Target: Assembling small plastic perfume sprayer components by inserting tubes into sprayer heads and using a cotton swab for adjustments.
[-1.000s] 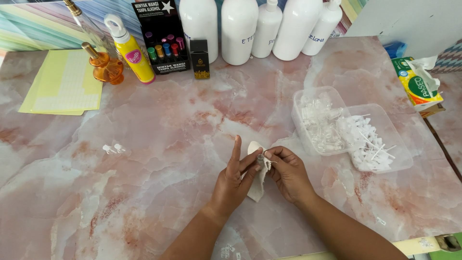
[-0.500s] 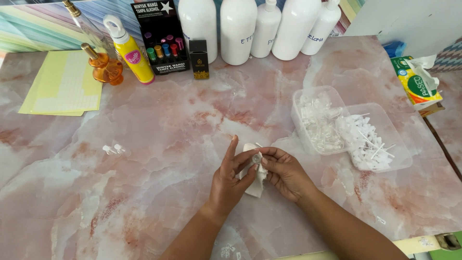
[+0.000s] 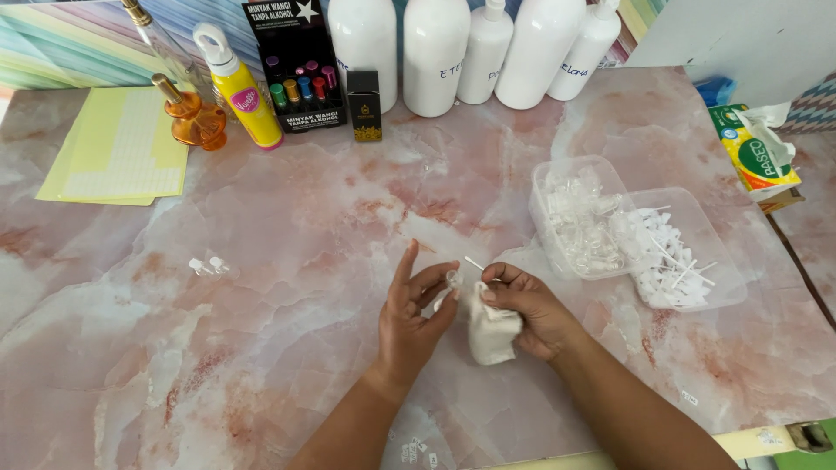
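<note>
Both hands shifted left; right hand [image 3: 527, 309] grips white cloth [image 3: 489, 332].

Both hands meet over pink marble table [image 3: 261, 348] — right hand [image 3: 527, 309] grips white cloth [image 3: 489, 331].

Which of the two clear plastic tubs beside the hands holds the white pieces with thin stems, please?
The right-hand tub, farther from the hands; the left-hand tub next to it holds small clear pieces instead.

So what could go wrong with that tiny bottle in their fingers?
The left hand pinches the tiny clear bottle only at the fingertips, so it might slip onto the table. The thin white tube sticking out of it might bend or pop out while the right hand rubs it with the white cloth.
</note>
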